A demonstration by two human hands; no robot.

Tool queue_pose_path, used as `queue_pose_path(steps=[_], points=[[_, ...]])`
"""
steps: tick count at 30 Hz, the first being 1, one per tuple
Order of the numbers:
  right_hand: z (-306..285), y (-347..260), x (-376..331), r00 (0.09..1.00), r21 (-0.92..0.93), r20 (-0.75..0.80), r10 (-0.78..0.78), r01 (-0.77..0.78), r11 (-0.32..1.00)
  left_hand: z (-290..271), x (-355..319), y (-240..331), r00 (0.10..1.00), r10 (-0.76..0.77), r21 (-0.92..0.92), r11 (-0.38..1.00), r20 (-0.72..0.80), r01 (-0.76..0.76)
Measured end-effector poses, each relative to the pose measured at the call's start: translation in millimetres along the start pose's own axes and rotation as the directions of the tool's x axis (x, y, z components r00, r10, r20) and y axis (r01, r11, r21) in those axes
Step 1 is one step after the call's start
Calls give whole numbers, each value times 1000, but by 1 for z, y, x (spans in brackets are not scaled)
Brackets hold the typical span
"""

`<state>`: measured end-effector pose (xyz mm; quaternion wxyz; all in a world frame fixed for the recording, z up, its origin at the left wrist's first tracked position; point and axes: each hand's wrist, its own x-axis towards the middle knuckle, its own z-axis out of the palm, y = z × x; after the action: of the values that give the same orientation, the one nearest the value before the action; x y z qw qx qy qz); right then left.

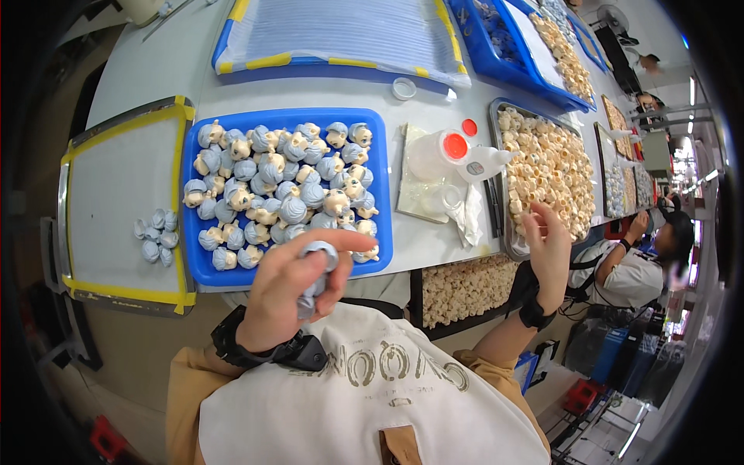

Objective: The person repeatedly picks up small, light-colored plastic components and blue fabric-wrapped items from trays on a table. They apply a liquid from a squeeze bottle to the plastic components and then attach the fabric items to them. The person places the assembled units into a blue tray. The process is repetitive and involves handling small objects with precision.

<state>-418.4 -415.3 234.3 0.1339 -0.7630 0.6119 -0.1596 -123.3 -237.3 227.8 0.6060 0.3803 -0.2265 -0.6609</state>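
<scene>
My left hand (283, 283) is closed around grey-blue doll hair pieces (311, 298), one of them showing its round rim near the thumb. Its index finger points right, over the lower edge of a blue tray (287, 116) full of small doll heads (271, 167) with grey-blue hair. My right hand (550, 252) is at the near part of a metal tray (496, 116) heaped with hollow beige doll face parts (542, 167). Its fingers are bent and apart, and I see nothing between them.
Left lies a yellow-taped frame (116, 209) with several loose hair pieces (157, 236). Bottles (434, 155), a red cap (470, 127), tissue (466, 221) and black pens (494, 208) sit between the trays. Beige parts (465, 291) fill a lower tray. Another person (620, 271) works at right.
</scene>
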Motion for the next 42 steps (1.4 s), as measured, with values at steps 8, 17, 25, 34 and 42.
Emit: queue_pose_path(steps=[8, 17, 25, 34, 42], points=[[18, 0, 6, 992, -37, -71, -104, 102, 994, 1, -2, 1, 997, -28, 203, 979, 73, 13], [23, -3, 5, 985, 18, -136, -108, 112, 994, 3, 0, -1, 999, -2, 214, 977, 45, -7], [21, -4, -3, 965, 165, -260, -20, 64, 984, 7, -1, -5, 993, 84, 327, 939, 87, -108], [5, -113, -48, 731, 791, -26, -681, 432, 433, 4, -4, -4, 988, -22, 334, 942, 151, -30], [31, -146, -41, 496, 528, -170, -851, 775, 347, 7, -3, -8, 991, -22, 156, 988, 131, 2]])
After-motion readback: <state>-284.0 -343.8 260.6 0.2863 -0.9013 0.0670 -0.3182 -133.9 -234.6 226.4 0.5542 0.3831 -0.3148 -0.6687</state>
